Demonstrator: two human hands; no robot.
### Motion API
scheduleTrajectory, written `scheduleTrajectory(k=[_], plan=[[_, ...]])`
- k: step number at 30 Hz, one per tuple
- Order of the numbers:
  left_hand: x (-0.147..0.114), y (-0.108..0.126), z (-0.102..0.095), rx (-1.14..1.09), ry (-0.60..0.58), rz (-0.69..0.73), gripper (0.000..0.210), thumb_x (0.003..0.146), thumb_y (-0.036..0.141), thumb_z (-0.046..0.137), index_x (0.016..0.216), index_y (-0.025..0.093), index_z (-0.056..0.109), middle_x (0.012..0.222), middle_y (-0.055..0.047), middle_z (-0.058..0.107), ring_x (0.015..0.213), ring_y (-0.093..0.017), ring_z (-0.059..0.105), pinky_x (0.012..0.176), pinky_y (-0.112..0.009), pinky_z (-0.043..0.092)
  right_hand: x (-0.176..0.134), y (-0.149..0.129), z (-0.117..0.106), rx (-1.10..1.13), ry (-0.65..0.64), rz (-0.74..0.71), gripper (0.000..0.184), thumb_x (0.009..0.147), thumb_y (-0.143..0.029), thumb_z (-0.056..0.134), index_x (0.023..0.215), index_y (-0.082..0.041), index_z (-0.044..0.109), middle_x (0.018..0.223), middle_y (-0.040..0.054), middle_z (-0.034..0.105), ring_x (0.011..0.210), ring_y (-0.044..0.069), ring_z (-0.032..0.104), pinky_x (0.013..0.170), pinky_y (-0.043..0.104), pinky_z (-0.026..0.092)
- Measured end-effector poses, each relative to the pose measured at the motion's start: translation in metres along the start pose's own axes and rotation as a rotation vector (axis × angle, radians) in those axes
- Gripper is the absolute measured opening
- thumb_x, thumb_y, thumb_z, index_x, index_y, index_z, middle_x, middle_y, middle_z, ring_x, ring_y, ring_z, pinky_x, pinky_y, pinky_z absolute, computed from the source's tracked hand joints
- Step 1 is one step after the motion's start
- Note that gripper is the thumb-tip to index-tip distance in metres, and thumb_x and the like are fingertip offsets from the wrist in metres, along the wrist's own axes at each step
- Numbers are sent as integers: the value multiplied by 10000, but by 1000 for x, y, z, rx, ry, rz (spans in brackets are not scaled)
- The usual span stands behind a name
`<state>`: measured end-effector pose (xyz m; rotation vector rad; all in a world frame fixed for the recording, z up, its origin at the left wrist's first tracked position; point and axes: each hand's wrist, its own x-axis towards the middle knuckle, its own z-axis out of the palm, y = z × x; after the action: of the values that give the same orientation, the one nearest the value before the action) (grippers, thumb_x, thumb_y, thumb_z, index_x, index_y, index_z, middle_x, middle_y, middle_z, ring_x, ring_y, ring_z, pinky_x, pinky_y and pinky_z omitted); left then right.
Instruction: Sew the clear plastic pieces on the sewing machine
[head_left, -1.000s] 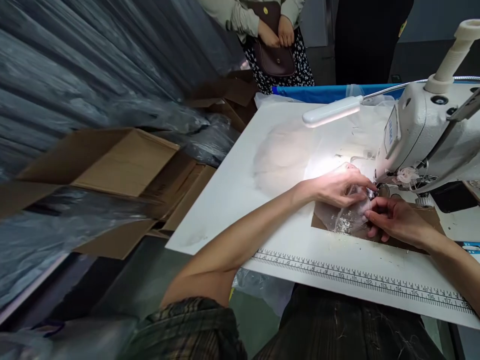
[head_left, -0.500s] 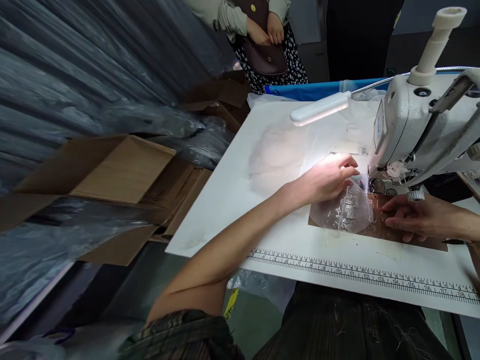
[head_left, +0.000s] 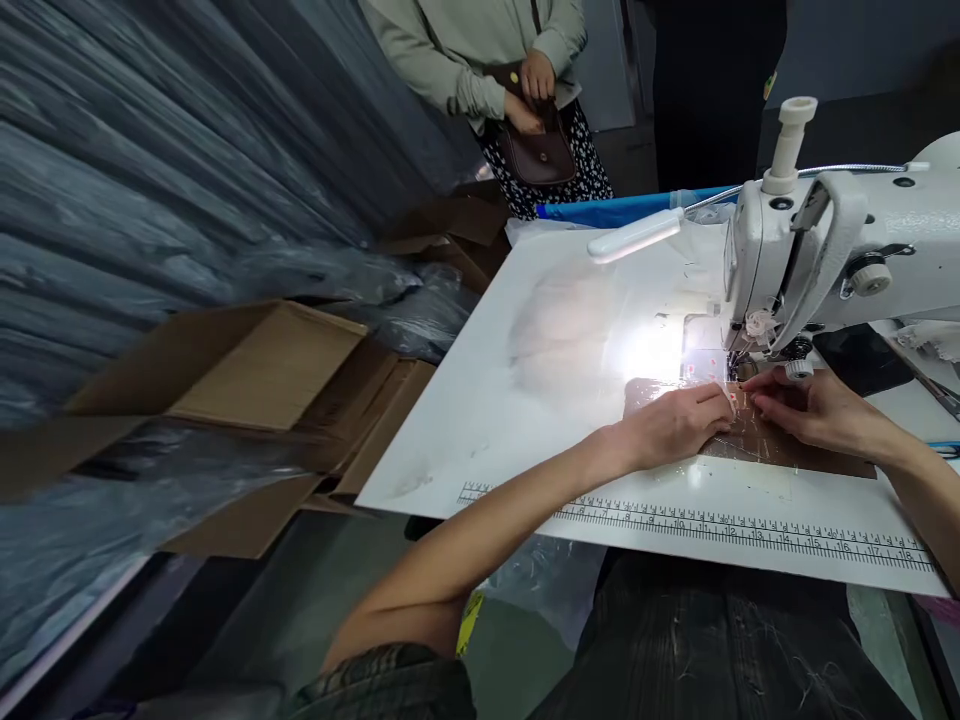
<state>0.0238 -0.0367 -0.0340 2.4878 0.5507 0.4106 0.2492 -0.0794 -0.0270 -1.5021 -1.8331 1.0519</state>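
Note:
Just in front of the white sewing machine's [head_left: 750, 250] needle area, both hands are low over a brown plate [head_left: 795, 452]. My left hand [head_left: 679, 425] has its fingers pressed together on a piece of sheer white fabric [head_left: 730, 400], most of it hidden under the hand. My right hand [head_left: 817, 410] is closed, thumb and forefinger pinched close to the presser foot. What lies in that pinch is too small to make out. A bright lamp spot lights the table left of the needle.
A white lamp [head_left: 637, 236] hangs over the white table [head_left: 465, 420], which has a printed ruler [head_left: 675, 527] along its front edge. Behind the right hand lies a dark flat object [head_left: 862, 360]. Open cardboard boxes [head_left: 262, 365] stand left; a person with a brown bag [head_left: 540, 155] stands beyond.
My left hand has come down toward me onto the fabric, which was spread out in sight before. My right fingers have moved nearer the needle and pinched. The view has shifted right.

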Motion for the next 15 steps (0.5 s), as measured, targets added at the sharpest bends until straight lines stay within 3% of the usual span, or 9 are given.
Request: scheduleTrajectory(k=[5,8,12,15], plan=[[-10,0,-7,-59,84,-46,256,901,71,441,986,183,655,990,-57,711,888,-141,665,773,-283,540,0,-8,11,-200,-81,-144,417,814,-348,538,1183,-192,655,752,26,626,625,154,560,582,305,466],[-11,1,-2,-177,149,-102,278,830,53,477,949,192,686,1013,-36,731,911,-135,680,810,-282,553,1,-11,17,-286,-40,-185,385,799,-318,519,1132,-180,653,767,36,610,637,161,559,604,323,465],[-9,4,6,-317,311,-298,67,846,219,618,824,169,657,811,-19,724,727,-122,664,679,-254,547,0,-15,24,-217,9,-158,290,802,-363,534,1018,-188,616,691,11,599,569,143,547,586,318,459],[-9,3,11,-484,382,-345,158,829,293,676,859,159,598,848,-31,724,774,-132,689,708,-256,564,-1,-19,28,-171,52,-165,223,811,-379,535,945,-211,595,663,0,590,529,131,520,552,310,440]])
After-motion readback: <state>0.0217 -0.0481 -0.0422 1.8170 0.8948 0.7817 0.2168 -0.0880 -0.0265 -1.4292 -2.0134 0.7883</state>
